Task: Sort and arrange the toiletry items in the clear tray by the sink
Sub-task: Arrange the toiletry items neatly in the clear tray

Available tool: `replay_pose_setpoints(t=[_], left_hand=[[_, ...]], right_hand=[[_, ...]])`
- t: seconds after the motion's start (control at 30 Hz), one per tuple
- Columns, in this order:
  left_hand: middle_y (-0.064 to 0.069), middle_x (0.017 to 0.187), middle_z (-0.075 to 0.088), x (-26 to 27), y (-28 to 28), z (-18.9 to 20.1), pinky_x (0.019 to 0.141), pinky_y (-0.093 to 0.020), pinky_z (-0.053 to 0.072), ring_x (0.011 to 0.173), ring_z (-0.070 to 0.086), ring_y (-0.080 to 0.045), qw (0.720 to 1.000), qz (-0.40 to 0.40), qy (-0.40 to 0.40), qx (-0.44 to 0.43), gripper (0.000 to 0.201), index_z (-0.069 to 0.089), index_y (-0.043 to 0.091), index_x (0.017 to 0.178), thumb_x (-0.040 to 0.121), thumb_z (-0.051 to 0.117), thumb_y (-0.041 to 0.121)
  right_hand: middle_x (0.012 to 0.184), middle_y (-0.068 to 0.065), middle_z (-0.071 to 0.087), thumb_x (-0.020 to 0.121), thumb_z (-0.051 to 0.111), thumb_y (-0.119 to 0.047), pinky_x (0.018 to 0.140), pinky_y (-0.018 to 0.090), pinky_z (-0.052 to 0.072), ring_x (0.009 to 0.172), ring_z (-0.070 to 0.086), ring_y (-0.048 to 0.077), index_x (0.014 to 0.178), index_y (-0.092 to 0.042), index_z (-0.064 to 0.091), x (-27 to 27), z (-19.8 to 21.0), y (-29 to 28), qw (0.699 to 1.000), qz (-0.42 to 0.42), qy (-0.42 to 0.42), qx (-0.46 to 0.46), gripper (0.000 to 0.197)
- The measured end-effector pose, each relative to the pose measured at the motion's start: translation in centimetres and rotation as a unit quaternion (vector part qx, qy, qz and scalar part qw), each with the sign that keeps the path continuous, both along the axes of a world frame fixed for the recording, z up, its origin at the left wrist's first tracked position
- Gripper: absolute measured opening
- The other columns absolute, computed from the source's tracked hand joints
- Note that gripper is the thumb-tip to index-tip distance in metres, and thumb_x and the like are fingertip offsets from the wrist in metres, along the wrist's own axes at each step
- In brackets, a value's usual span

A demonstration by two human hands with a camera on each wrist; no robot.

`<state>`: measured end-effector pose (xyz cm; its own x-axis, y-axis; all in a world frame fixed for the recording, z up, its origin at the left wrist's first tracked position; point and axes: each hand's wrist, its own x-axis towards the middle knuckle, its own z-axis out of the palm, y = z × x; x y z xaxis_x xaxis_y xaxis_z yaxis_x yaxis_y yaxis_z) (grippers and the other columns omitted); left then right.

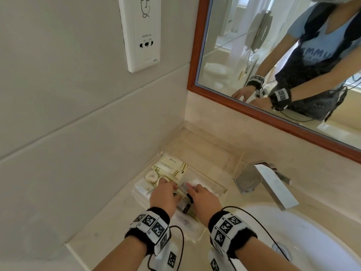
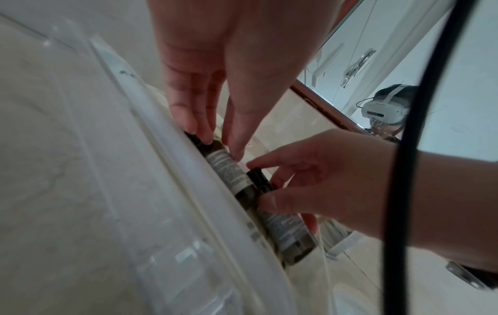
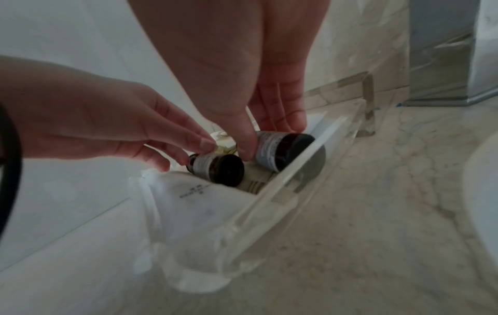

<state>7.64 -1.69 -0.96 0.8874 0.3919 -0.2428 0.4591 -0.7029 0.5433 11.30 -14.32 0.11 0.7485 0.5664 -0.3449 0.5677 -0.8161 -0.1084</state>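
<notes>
A clear tray (image 1: 214,184) lies on the counter against the wall, with toiletries inside it. Two small dark bottles with pale labels lie side by side in the tray (image 3: 283,187). My left hand (image 1: 172,187) pinches one dark bottle (image 2: 226,168) between thumb and fingers; the right wrist view shows the same bottle (image 3: 218,168). My right hand (image 1: 192,187) grips the other dark bottle (image 3: 272,149), nearer the tray's sink-side wall. Between my hands in the head view only part of a bottle (image 1: 183,205) shows.
Cream sachets (image 1: 172,165), a white round item (image 1: 151,176) and white packets (image 1: 144,192) fill the tray's far and wall side. A chrome faucet (image 1: 269,182) and white basin (image 1: 302,241) sit to the right. A wood-framed mirror (image 1: 273,55) and a wall socket (image 1: 144,32) hang above.
</notes>
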Motion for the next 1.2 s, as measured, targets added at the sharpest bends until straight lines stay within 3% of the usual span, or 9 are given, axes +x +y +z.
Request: replay_pose_setpoints(t=[0.1, 0.23, 0.5, 0.6, 0.73, 0.87, 1.03, 1.1, 1.2], left_hand=[[-0.001, 0.128, 0.047, -0.1, 0.3, 0.2, 0.085, -0.027, 0.049, 0.096, 0.063, -0.018, 1.0, -0.001, -0.012, 0.003, 0.027, 0.061, 0.018, 0.114, 0.088, 0.064, 0.025], [0.0, 0.127, 0.048, -0.5, 1.4, 1.0, 0.084, -0.027, 0.05, 0.1, 0.061, -0.018, 0.999, -0.016, -0.025, 0.046, 0.027, 0.059, 0.021, 0.116, 0.089, 0.059, 0.02], [0.001, 0.145, 0.03, -1.8, 4.3, 2.5, 0.11, -0.03, 0.025, 0.136, 0.029, -0.018, 0.969, -0.194, -0.002, 0.151, 0.069, 0.037, 0.027, 0.138, 0.077, 0.053, 0.0], [-0.001, 0.157, 0.004, -2.8, 4.9, 2.3, 0.12, -0.04, 0.003, 0.148, -0.003, -0.022, 0.939, -0.287, 0.055, 0.182, 0.092, 0.011, 0.03, 0.149, 0.074, 0.059, 0.006], [-0.001, 0.159, -0.018, -2.4, 5.1, 1.4, 0.119, -0.046, -0.007, 0.147, -0.021, -0.022, 0.919, -0.306, 0.09, 0.234, 0.118, -0.025, 0.04, 0.141, 0.075, 0.07, 0.015], [-0.004, 0.157, -0.026, -0.8, 5.1, 1.3, 0.115, -0.049, -0.014, 0.137, -0.034, -0.017, 0.89, -0.343, 0.073, 0.292, 0.136, -0.045, 0.045, 0.116, 0.067, 0.081, 0.031], [-0.006, 0.159, -0.015, 0.6, 4.9, 1.7, 0.111, -0.047, -0.019, 0.143, -0.027, -0.024, 0.865, -0.374, 0.068, 0.327, 0.124, -0.016, 0.035, 0.142, 0.066, 0.082, 0.033], [-0.008, 0.159, -0.001, 0.8, 5.2, 1.7, 0.113, -0.044, -0.016, 0.148, -0.011, -0.027, 0.865, -0.37, 0.066, 0.331, 0.109, 0.002, 0.032, 0.14, 0.065, 0.081, 0.032], [-0.009, 0.158, 0.003, 1.0, 5.4, 1.7, 0.116, -0.047, -0.013, 0.148, -0.007, -0.029, 0.857, -0.379, 0.091, 0.338, 0.105, 0.006, 0.03, 0.14, 0.066, 0.08, 0.034]], right_hand=[[0.129, 0.008, 0.049, 0.089, 0.054, 0.0, 0.088, 0.035, 0.049, 0.114, 0.051, 0.025, 0.149, -0.017, 0.023, 0.0, -0.1, -0.2, 1.0, 0.005, -0.012, 0.011, 0.069], [0.127, 0.008, 0.053, 0.089, 0.053, 0.0, 0.088, 0.032, 0.049, 0.112, 0.05, 0.023, 0.12, -0.008, 0.058, 0.0, 0.3, 0.0, 1.0, 0.011, -0.019, -0.009, 0.032], [0.13, 0.008, 0.048, 0.093, 0.053, -0.026, 0.088, 0.038, 0.051, 0.117, 0.048, 0.027, 0.134, -0.014, 0.046, -1.3, 1.2, 0.2, 0.983, 0.076, -0.086, 0.144, 0.044], [0.151, 0.007, 0.028, 0.079, 0.06, -0.05, 0.115, 0.047, 0.023, 0.14, 0.023, 0.032, 0.146, -0.025, 0.024, -2.5, 0.6, -0.1, 0.986, 0.125, -0.035, 0.102, 0.08], [0.161, 0.011, -0.004, 0.069, 0.064, -0.06, 0.113, 0.042, -0.018, 0.147, -0.01, 0.033, 0.145, -0.035, -0.005, -3.1, -0.9, -0.7, 0.992, 0.111, -0.037, 0.051, 0.105], [0.143, 0.016, 0.048, 0.04, 0.056, -0.073, 0.11, 0.045, 0.013, 0.134, 0.034, 0.037, 0.135, -0.022, 0.041, -3.0, -1.1, -0.9, 0.996, 0.065, -0.051, 0.015, 0.109], [0.095, 0.005, 0.059, 0.029, 0.068, -0.059, 0.09, 0.046, 0.053, 0.095, 0.047, 0.028, 0.082, -0.014, 0.064, -4.0, -0.9, 0.1, 0.994, 0.084, -0.07, 0.017, 0.069], [0.086, 0.006, 0.061, 0.039, 0.073, -0.052, 0.088, 0.043, 0.055, 0.088, 0.048, 0.028, 0.065, -0.012, 0.068, -4.6, -0.2, 0.7, 0.993, 0.099, -0.069, -0.001, 0.048], [0.11, 0.019, 0.056, 0.076, 0.065, -0.034, 0.106, 0.047, 0.033, 0.109, 0.045, 0.035, 0.093, 0.003, 0.067, -4.6, 0.2, 1.5, 0.991, 0.116, -0.05, -0.048, 0.041]])
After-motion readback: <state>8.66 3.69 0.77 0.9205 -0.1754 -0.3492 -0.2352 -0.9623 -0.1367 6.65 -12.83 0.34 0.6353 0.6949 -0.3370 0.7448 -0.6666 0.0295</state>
